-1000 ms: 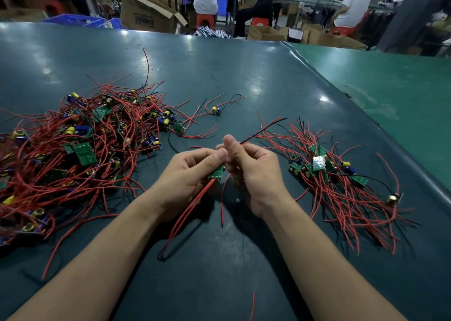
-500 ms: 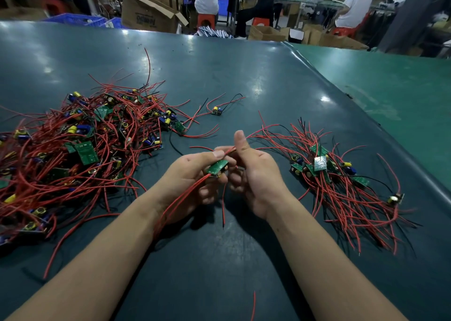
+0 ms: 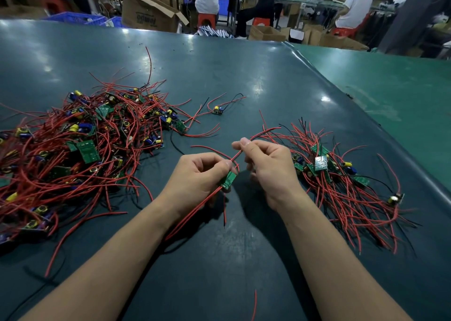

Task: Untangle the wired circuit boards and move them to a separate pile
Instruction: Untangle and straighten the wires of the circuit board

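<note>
A small green circuit board (image 3: 228,180) with red wires sits between the fingers of my left hand (image 3: 197,175) at the table's middle. My right hand (image 3: 269,168) pinches one of that board's red wires (image 3: 260,133), which runs up and to the right. More of its red wires hang down past my left wrist. A big tangled heap of wired boards (image 3: 80,147) lies to the left. To the right lies a smaller pile of sorted boards (image 3: 336,181) with their wires fanned out toward me.
One loose wired board (image 3: 218,110) lies alone behind my hands on the dark green table (image 3: 219,64). A stray red wire (image 3: 254,305) lies near the front edge. A lighter green table (image 3: 395,89) adjoins on the right. Seated people and cardboard boxes (image 3: 148,13) are beyond.
My hands have drawn apart a little. The board has tilted down in my left hand, and my right hand has slid up along a red wire, pulling it straighter to the right.
</note>
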Demonstrator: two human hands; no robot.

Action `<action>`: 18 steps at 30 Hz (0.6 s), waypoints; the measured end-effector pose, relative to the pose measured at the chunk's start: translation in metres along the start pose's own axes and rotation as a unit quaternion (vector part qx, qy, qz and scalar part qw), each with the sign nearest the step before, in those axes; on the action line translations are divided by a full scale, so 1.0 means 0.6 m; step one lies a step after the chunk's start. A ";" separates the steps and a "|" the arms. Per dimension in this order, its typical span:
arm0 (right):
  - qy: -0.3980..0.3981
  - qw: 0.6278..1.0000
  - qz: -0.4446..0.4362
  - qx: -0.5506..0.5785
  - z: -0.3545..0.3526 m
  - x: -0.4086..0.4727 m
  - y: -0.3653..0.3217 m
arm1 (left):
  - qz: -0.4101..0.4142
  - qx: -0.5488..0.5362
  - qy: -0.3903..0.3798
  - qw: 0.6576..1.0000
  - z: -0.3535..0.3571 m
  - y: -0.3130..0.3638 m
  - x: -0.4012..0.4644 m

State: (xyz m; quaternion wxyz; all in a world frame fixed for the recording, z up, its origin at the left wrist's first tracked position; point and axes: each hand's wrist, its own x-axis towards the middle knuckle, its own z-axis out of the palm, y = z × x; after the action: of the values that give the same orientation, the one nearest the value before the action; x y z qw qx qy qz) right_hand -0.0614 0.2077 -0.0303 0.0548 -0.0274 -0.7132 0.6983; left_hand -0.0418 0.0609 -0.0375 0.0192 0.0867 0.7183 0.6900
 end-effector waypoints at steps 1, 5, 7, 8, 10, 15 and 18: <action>0.022 1.000 -0.011 -0.011 -0.004 0.004 0.001 | -0.002 -0.002 -0.012 1.000 0.000 0.003 -0.002; 0.102 0.992 -0.056 -0.039 -0.015 0.015 0.003 | -0.004 0.000 -0.058 0.998 -0.001 0.013 -0.010; 0.121 0.991 -0.062 -0.019 -0.015 0.016 0.004 | -0.006 -0.013 -0.073 0.997 -0.002 0.015 -0.011; 0.127 0.990 -0.056 0.005 -0.013 0.016 0.004 | -0.006 -0.018 -0.079 0.997 -0.003 0.016 -0.012; 0.145 0.987 -0.026 0.065 -0.009 0.019 0.004 | -0.010 -0.026 -0.090 0.996 -0.003 0.018 -0.012; 0.181 0.980 -0.057 0.053 -0.009 0.022 0.007 | -0.017 -0.025 -0.113 0.993 -0.003 0.020 -0.014; 0.195 0.975 -0.101 0.024 -0.017 0.025 0.011 | -0.021 -0.025 -0.111 0.993 -0.005 0.020 -0.013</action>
State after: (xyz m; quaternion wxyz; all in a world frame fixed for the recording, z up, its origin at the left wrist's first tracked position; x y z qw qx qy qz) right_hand -0.0755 0.2197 -0.0360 0.2641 -0.0893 -0.6707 0.6873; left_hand -0.0331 0.0573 -0.0261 0.1156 0.1471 0.6959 0.6933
